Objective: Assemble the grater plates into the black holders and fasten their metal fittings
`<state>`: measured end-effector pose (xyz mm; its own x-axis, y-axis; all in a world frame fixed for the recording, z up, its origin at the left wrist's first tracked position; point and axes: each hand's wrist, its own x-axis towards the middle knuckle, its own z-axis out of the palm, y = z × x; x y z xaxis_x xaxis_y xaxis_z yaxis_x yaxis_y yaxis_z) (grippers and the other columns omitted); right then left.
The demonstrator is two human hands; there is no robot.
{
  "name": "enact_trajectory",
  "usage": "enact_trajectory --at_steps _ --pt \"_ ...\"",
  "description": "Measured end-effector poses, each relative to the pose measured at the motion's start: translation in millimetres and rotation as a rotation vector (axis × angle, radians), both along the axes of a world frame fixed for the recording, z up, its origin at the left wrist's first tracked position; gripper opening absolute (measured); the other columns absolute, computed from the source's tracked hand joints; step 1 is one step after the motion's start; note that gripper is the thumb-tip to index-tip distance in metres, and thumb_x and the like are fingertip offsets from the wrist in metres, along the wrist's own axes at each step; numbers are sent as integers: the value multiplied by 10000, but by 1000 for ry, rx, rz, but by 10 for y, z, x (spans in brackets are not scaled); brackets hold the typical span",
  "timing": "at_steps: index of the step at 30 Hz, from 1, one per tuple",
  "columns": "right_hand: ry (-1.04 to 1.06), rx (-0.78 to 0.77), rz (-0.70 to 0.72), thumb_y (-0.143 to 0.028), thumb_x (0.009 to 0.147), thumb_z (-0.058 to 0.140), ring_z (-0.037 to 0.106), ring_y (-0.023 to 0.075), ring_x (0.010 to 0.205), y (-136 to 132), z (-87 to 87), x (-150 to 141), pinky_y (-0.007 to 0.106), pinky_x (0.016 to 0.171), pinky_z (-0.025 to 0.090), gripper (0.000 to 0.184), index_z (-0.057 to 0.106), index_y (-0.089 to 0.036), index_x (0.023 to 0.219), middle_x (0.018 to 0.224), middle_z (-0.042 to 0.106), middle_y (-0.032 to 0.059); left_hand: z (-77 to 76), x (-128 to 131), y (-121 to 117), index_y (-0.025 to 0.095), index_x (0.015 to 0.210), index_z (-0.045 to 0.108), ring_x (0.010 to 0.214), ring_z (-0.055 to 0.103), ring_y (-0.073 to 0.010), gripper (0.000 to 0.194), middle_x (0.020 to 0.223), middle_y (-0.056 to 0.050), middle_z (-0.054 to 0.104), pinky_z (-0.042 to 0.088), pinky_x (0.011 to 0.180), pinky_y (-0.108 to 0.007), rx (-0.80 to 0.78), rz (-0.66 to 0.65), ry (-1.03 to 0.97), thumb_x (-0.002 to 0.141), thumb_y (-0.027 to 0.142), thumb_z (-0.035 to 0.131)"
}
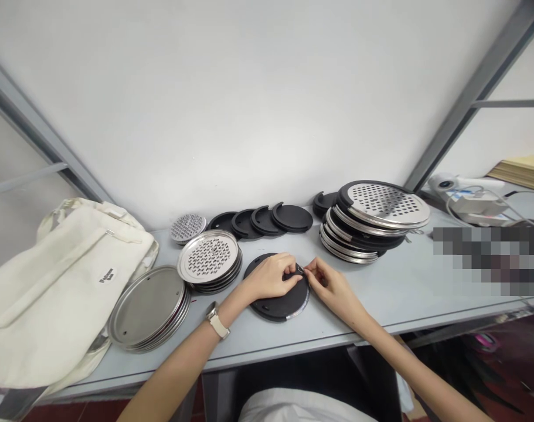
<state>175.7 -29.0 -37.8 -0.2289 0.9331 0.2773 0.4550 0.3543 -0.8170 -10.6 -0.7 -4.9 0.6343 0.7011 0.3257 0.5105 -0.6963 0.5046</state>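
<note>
A black round disc (273, 308) with a shiny strip along its right rim lies flat on the table in front of me. My left hand (273, 275) rests over its upper part, with thumb and fingers closed on the black rim. At the disc's upper right edge, my right hand (330, 282) pinches something small close to the left fingertips. What lies in that pinch is too small to make out. Just left of the disc is a stack of round grater plates (210, 256), with raised teeth on the top one.
Plain metal discs (150, 305) are stacked at left beside a cream canvas bag (68, 281). Several black round holders (293, 217) overlap along the wall, next to a small grater disc (187, 227). A tall stack of rimmed grater plates (381, 205) leans at right, near cables and a white device (446, 183).
</note>
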Motion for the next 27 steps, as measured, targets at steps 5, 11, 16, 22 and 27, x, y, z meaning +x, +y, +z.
enact_trajectory --at_steps 5,11,16,22,27 --pt "-40 -11 -16 -362 915 425 426 124 562 -23 15 -9 235 528 353 202 451 -211 783 618 460 -35 5 2 -1 182 743 456 698 490 -131 138 756 0 520 395 624 -247 2 3 7 834 228 550" --pt "-182 50 4 -320 943 355 439 129 536 -32 16 -22 242 526 326 230 410 -221 744 598 454 -37 -9 -4 1 183 752 448 696 483 -122 142 759 10 510 393 626 -240 35 -5 2 837 224 554" --pt "-288 85 1 -295 943 324 475 145 542 -7 -5 -27 250 532 317 234 395 -225 731 621 506 -13 -7 -7 2 183 760 449 701 484 -121 135 765 10 509 391 628 -237 34 -14 2 840 221 552" --pt "-352 84 23 -286 948 296 532 170 605 31 0 -7 265 582 334 221 424 -219 781 683 565 22 -24 -5 17 183 753 452 691 487 -122 150 755 10 513 393 632 -238 -3 -13 -18 836 228 568" --pt "-369 65 72 -292 956 288 520 163 590 54 22 23 260 581 322 250 421 -224 755 656 554 9 -31 -2 36 179 740 460 680 485 -115 162 736 17 513 391 627 -230 -29 -24 -35 823 229 590"
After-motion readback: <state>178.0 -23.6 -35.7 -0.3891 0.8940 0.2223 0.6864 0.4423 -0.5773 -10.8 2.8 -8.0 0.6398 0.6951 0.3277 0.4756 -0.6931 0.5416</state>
